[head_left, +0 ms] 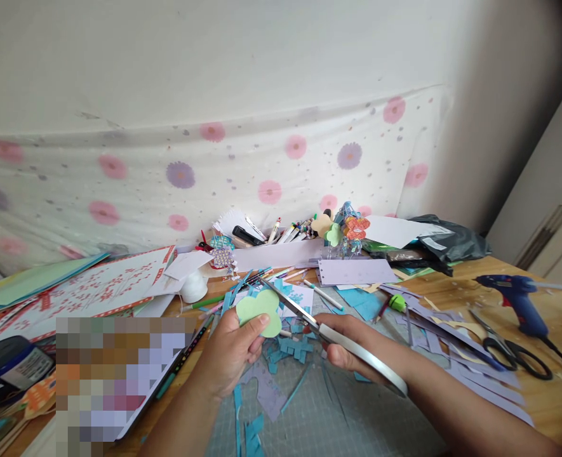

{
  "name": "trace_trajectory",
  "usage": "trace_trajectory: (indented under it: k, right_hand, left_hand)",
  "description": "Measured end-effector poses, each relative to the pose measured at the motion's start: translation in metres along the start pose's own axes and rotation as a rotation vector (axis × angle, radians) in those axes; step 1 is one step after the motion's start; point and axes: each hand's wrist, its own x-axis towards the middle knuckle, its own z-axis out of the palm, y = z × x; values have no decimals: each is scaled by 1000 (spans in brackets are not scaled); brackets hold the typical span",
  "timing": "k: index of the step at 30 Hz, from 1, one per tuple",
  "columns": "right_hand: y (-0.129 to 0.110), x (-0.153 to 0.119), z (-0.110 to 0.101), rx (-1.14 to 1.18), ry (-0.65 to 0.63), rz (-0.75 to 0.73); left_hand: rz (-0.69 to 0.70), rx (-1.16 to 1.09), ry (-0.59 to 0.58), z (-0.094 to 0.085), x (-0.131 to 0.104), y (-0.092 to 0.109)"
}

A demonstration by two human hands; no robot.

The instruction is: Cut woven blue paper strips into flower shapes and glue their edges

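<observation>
A light green paper flower (pixel 261 309) with rounded petals is pinched in my left hand (pixel 230 349), thumb lying on its front. My right hand (pixel 350 346) is closed around large scissors (pixel 364 357) with a pale metallic handle. Their blades point up and to the left, right beside the flower's right edge; I cannot tell whether they touch it. Below the hands, blue paper scraps (pixel 290 349) and a purple paper scrap (pixel 266 390) lie on a grey cutting mat (pixel 323 412).
At the right are a blue glue gun (pixel 523 304) and black-handled scissors (pixel 514 352) among purple paper strips (pixel 481 381). Pens (pixel 294 231) and paper flowers (pixel 345 225) stand at the back. Patterned paper (pixel 113 282), white thread (pixel 194 287) and a dark round container (pixel 11 368) are on the left.
</observation>
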Motion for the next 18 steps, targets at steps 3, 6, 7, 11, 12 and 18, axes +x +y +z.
trace_trajectory:
  k: [3,6,7,11,12,18]
  right_hand:
    - [6,-1,-2,-13,-18,-9]
    - [10,-1,-3,-39,-43,-4]
    - [11,-1,-4,-47,-50,2]
    - [11,-2,-5,-47,-79,15]
    - [11,-2,-6,-48,-83,13]
    - [13,-2,-6,-59,-104,28]
  left_hand:
    - [-37,38,-66,-9,3,0]
    - [-66,81,-119,-18,7,0]
    - [-70,93,-128,-20,8,1]
    - [-74,115,-140,-27,10,0]
    - [-76,120,-145,-29,11,-1]
    - [-93,145,-189,-36,14,-2]
